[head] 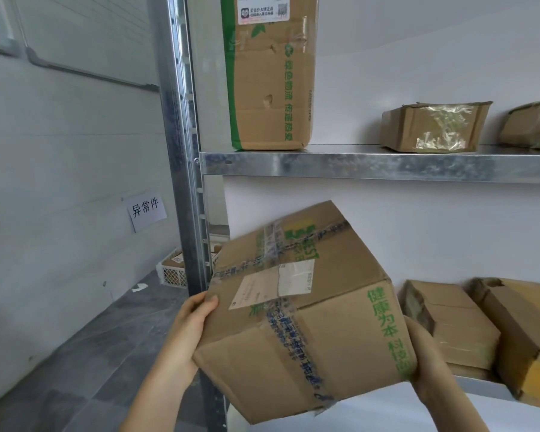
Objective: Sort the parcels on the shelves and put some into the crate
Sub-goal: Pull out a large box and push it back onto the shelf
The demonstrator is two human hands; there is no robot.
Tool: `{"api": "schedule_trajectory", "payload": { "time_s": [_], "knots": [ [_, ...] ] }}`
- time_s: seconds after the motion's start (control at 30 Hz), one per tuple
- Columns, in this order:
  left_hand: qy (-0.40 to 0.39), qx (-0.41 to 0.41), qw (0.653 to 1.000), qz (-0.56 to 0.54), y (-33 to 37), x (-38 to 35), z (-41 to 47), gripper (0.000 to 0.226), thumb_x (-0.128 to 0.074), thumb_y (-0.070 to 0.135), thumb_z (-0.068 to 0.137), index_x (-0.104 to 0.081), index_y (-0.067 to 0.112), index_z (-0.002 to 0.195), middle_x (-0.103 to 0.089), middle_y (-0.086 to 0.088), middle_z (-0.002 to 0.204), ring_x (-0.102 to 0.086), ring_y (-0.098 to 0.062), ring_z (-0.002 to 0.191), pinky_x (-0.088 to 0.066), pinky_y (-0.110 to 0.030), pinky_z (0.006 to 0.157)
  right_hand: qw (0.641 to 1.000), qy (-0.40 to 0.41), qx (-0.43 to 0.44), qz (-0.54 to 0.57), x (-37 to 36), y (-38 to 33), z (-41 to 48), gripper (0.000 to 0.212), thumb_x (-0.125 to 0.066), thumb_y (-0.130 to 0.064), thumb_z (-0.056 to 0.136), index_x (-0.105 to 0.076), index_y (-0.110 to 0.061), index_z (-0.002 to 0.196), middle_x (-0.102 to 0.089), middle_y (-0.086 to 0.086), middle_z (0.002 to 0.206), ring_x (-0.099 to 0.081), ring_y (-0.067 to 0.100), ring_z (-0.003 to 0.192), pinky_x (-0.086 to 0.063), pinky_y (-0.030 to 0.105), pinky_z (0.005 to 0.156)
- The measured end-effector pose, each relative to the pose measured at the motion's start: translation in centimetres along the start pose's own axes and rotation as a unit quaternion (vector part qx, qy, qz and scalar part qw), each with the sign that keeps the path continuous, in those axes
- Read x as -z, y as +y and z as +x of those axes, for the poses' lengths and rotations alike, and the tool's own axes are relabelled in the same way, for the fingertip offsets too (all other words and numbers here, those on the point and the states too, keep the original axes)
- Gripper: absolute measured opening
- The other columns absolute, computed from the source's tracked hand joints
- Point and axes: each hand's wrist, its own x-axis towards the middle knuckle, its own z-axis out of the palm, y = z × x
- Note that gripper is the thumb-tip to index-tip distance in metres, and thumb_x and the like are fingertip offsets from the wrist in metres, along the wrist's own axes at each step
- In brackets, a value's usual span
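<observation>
In front of the shelves (371, 165), at their left end, I hold a taped box (303, 332) in the air between both hands. My left hand (187, 335) grips its left corner, thumb on top. My right hand (430, 369) cups the lower right corner, fingers hidden beneath. It is tilted so the label (275, 285) faces me, probably to judge whether it belongs in the white crate (172, 274) on the floor, far left.
</observation>
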Motion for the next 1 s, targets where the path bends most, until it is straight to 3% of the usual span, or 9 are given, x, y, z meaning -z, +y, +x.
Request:
{"api": "schedule_trajectory", "payload": {
  "time_s": [0.1,0.33,0.43,0.53,0.67,0.73,0.8,0.87,1.0],
  "knots": [
    [0.003,-0.009,1.000,0.001,-0.2,0.1,0.5,0.028,-0.061,0.020,0.092,-0.058,0.015,0.119,-0.066,-0.016,0.108,-0.064,-0.030,0.086,-0.051,-0.036,0.065,0.998,0.054,0.044,0.013,0.0,1.1,0.8,0.025,-0.046,-0.011,0.095,-0.066,-0.003,0.108,-0.062,0.008,0.082,-0.054,0.023,0.069,-0.036,0.026,0.054],
    [-0.043,-0.034,0.997,0.060,-0.1,-1.8,0.5,0.025,-0.058,0.024,0.094,-0.052,0.022,0.118,-0.063,-0.008,0.112,-0.065,-0.026,0.094,-0.053,-0.036,0.069,0.995,0.093,0.017,-0.020,0.9,3.1,0.8,0.032,-0.040,-0.012,0.100,-0.056,-0.007,0.072,-0.056,0.009,0.064,-0.050,0.020,0.056,-0.033,0.028,0.056],
    [-0.054,-0.058,0.988,0.129,-0.1,-3.5,0.5,0.022,-0.055,0.026,0.096,-0.049,0.025,0.118,-0.060,0.004,0.104,-0.063,-0.015,0.090,-0.051,-0.029,0.068,0.996,0.087,0.010,-0.033,1.9,4.3,1.1,0.022,-0.037,-0.006,0.101,-0.056,0.000,0.093,-0.060,0.011,0.069,-0.049,0.023,0.065,-0.036,0.031,0.061],
    [-0.053,-0.067,0.980,0.182,0.4,-4.0,1.2,0.030,-0.053,0.028,0.096,-0.050,0.020,0.126,-0.060,0.004,0.105,-0.063,-0.015,0.092,-0.053,-0.032,0.077,0.998,0.048,0.003,-0.040,2.6,4.0,1.8,0.031,-0.044,-0.028,0.100,-0.059,-0.009,0.120,-0.062,0.009,0.111,-0.056,0.026,0.097,-0.042,0.042,0.092],
    [-0.035,-0.078,0.973,0.214,1.2,-4.0,1.7,0.025,-0.057,0.028,0.094,-0.054,0.022,0.119,-0.060,0.008,0.100,-0.060,-0.008,0.086,-0.046,-0.021,0.065,0.996,-0.033,0.039,-0.067,2.7,0.6,2.7,0.060,-0.046,-0.069,0.085,-0.065,-0.025,0.122,-0.069,-0.003,0.119,-0.060,0.018,0.115,-0.034,0.047,0.111],
    [0.019,-0.141,0.968,0.204,0.8,-4.1,2.1,0.025,-0.059,0.018,0.093,-0.059,0.019,0.118,-0.063,0.005,0.107,-0.059,-0.008,0.092,-0.045,-0.018,0.072,0.994,-0.052,0.060,-0.072,2.0,-1.5,3.6,0.075,-0.052,-0.078,0.074,-0.061,-0.026,0.127,-0.067,-0.003,0.123,-0.059,0.020,0.119,-0.034,0.050,0.111],
    [0.112,-0.246,0.948,0.170,0.3,-4.1,2.0,0.026,-0.055,0.005,0.093,-0.062,0.016,0.116,-0.064,0.003,0.112,-0.059,-0.007,0.100,-0.043,-0.009,0.079,0.993,-0.067,0.074,-0.067,0.8,-3.6,4.4,0.066,-0.058,-0.070,0.078,-0.064,-0.023,0.124,-0.070,-0.001,0.118,-0.062,0.021,0.115,-0.042,0.046,0.106],
    [0.190,-0.320,0.920,0.123,0.0,-4.2,1.4,0.027,-0.051,-0.002,0.093,-0.064,0.015,0.111,-0.063,0.004,0.109,-0.058,0.002,0.096,-0.041,0.000,0.075,0.992,-0.065,0.086,-0.067,-0.5,-5.4,5.7,0.048,-0.058,-0.053,0.088,-0.065,-0.018,0.120,-0.072,0.003,0.106,-0.067,0.020,0.101,-0.053,0.035,0.087],
    [0.275,-0.332,0.901,0.055,-1.7,-4.4,-0.1,0.027,-0.056,0.002,0.090,-0.062,0.019,0.109,-0.051,0.014,0.102,-0.051,0.009,0.076,-0.038,-0.001,0.069,0.993,-0.066,0.097,-0.034,-2.7,-7.6,8.3,0.023,-0.056,-0.024,0.095,-0.056,-0.014,0.116,-0.066,0.005,0.091,-0.063,0.018,0.073,-0.048,0.016,0.043]
  ]
}}
